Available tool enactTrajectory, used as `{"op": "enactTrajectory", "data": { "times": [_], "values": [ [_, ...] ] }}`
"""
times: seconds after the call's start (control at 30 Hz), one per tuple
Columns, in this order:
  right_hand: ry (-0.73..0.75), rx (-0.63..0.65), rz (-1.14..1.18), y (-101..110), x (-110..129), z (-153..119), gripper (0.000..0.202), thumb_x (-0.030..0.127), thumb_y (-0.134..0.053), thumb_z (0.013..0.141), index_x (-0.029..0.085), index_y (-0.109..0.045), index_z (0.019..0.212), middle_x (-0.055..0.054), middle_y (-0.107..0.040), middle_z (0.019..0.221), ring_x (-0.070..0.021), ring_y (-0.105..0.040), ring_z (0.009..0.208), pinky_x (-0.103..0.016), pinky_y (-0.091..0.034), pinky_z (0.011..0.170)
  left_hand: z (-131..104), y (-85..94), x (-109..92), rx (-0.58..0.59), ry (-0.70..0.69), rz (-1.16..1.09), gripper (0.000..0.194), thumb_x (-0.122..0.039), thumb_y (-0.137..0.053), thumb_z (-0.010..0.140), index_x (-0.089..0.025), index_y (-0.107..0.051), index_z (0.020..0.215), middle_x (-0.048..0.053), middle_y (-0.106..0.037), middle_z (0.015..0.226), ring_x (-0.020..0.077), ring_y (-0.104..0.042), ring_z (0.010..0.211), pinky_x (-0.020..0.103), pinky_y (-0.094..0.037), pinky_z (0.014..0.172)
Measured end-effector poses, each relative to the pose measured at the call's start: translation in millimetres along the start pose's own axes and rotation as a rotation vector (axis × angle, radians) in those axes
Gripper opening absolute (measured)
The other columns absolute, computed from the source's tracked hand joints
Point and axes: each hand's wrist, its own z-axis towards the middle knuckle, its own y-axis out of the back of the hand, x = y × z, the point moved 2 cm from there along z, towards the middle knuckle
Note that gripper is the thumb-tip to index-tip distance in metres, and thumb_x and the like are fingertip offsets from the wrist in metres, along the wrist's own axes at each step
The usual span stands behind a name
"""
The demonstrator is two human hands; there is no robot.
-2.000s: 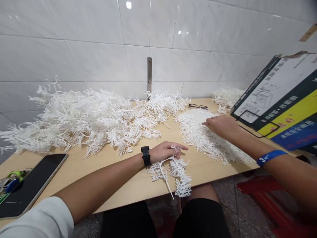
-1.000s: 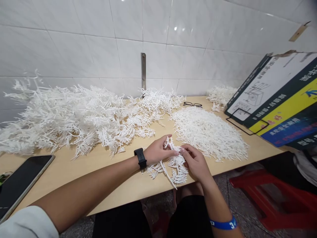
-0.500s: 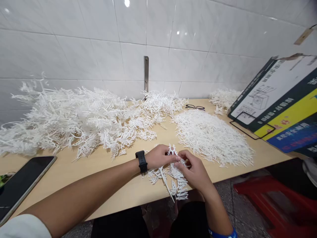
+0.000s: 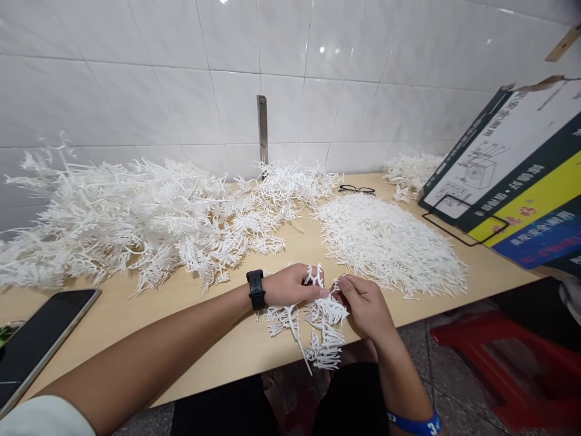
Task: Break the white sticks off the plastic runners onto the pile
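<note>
My left hand, below a black watch, is closed on a white branched plastic sprig that pokes up above the thumb. Close by on the right, my right hand pinches a thin white piece between thumb and fingertips. Under both hands, a bunch of white branched plastic pieces lies at the table's front edge, partly hanging over it. A long white stem sticks down from the bunch. Whether the pinched piece is joined to the sprig, I cannot tell.
A big tangled heap of white branches covers the table's left and back. Small white pieces form a flat pile at right. Glasses, a phone, a printed box and a red stool are around.
My right hand has moved slightly right, away from the left, with a thin white piece at its fingertips. My left hand keeps its hold. The view has shifted a little.
</note>
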Motion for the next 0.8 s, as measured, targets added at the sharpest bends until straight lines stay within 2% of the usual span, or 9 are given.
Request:
{"op": "enactTrajectory", "data": {
  "times": [0.27,0.33,0.5,0.67,0.8],
  "values": [
    [-0.046,-0.217,-0.022,2,-1,-3,0.043,0.047,-0.048,0.093,0.018,-0.055,0.062,-0.002,-0.058,0.059,-0.0148,-0.053,0.057,-0.025,-0.038,0.057,4,-3.0,-2,-0.034,-0.056,0.114,0.043,-0.056,-0.053,0.085,-0.014,-0.051,0.075,-0.004,-0.045,0.062,0.0080,-0.040,0.059,0.021,-0.033,0.057],
    [-0.043,-0.197,-0.030,2,-1,-3,0.043,0.047,-0.047,0.093,0.018,-0.053,0.061,0.000,-0.054,0.057,-0.0137,-0.050,0.056,-0.024,-0.036,0.055,3,-3.3,-3,-0.066,-0.066,0.164,0.042,-0.054,-0.051,0.087,-0.014,-0.054,0.077,-0.003,-0.048,0.064,0.0088,-0.042,0.061,0.022,-0.035,0.060],
    [0.044,-0.017,-0.063,-3,4,0,0.043,0.044,-0.044,0.095,0.019,-0.041,0.060,0.004,-0.041,0.056,-0.0111,-0.040,0.055,-0.023,-0.029,0.053,1,-8.5,-4,-0.120,-0.064,0.220,0.045,-0.056,-0.048,0.089,-0.014,-0.063,0.087,0.000,-0.057,0.073,0.0103,-0.048,0.066,0.022,-0.036,0.063],
    [0.083,0.054,-0.110,-6,5,-3,0.044,0.040,-0.043,0.097,0.019,-0.037,0.059,0.004,-0.038,0.055,-0.0102,-0.038,0.054,-0.024,-0.027,0.053,2,-15.6,-2,-0.182,0.087,0.357,0.042,-0.057,-0.060,0.080,-0.015,-0.063,0.076,-0.003,-0.054,0.060,0.0085,-0.043,0.057,0.021,-0.029,0.055],
    [0.106,0.037,-0.129,-5,7,-2,0.043,0.038,-0.043,0.097,0.019,-0.038,0.058,0.004,-0.040,0.054,-0.0101,-0.039,0.053,-0.024,-0.027,0.053,2,-16.1,-5,-0.125,0.092,0.355,0.038,-0.047,-0.055,0.084,-0.015,-0.054,0.065,-0.004,-0.050,0.055,0.0079,-0.041,0.054,0.021,-0.029,0.053]
  ]
}}
